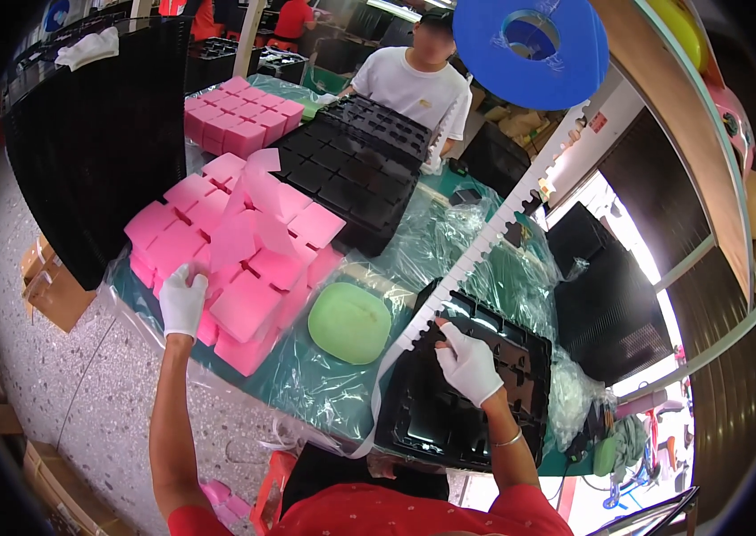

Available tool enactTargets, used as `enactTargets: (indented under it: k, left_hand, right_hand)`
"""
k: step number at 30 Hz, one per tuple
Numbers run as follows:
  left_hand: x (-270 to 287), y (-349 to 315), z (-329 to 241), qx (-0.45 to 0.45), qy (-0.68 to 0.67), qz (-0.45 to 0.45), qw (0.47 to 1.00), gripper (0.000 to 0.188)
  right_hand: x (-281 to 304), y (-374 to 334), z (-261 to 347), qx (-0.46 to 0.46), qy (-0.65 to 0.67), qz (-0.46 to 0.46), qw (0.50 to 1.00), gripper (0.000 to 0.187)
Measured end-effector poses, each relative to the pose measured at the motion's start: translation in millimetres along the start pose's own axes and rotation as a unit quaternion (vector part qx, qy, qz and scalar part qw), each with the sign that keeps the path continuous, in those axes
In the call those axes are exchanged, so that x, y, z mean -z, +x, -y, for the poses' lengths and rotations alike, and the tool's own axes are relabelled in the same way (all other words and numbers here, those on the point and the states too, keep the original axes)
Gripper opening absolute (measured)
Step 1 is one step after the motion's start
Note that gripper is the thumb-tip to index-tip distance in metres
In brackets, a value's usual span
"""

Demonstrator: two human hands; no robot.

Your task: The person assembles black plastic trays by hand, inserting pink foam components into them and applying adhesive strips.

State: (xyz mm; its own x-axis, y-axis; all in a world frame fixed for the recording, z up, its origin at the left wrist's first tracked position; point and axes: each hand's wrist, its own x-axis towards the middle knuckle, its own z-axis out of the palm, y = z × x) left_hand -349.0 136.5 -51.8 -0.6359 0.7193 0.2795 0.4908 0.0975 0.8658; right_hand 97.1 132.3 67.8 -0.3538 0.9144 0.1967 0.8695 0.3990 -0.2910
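Observation:
In a white glove, my left hand (pixel 183 304) is at the near left edge of a stack of pink foam blocks (pixel 177 246). Its fingers are curled against the foam, and their tips are partly hidden. My right hand (pixel 469 364), also gloved, is above a black plastic tray (pixel 414 406) with moulded compartments. Its thumb and forefinger come together beside a long white strip (pixel 476 255) lined with small dark pieces; whatever is between them is too small to make out. The strip slants down from a blue reel (pixel 530 40) and hangs past the tray's left side.
A pale green dish (pixel 349 323) stands between foam and tray on the plastic-covered green table (pixel 306 393). Beyond are more black trays (pixel 342 156) and another pink foam stack (pixel 239 116). A person in white (pixel 418 89) is across the table. A tall black panel (pixel 101 143) borders the left.

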Motion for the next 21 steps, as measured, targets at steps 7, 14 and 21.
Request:
enactTargets:
  k: [7,14,21]
  left_hand:
    - [1,-9,-11,0.007,0.007,-0.003,1.0,0.021]
    - [2,-10,-8,0.004,-0.001,-0.013,1.0,0.021]
    - [-5,-12,-6,-0.003,-0.064,-0.032,0.997,0.02]
  right_hand:
    - [18,16,49,0.082,0.01,-0.026,0.996,0.078]
    - [47,61,87,0.25,-0.054,-0.194,0.947,0.102]
    - [30,56,68,0.233,-0.113,-0.094,0.961,0.063]
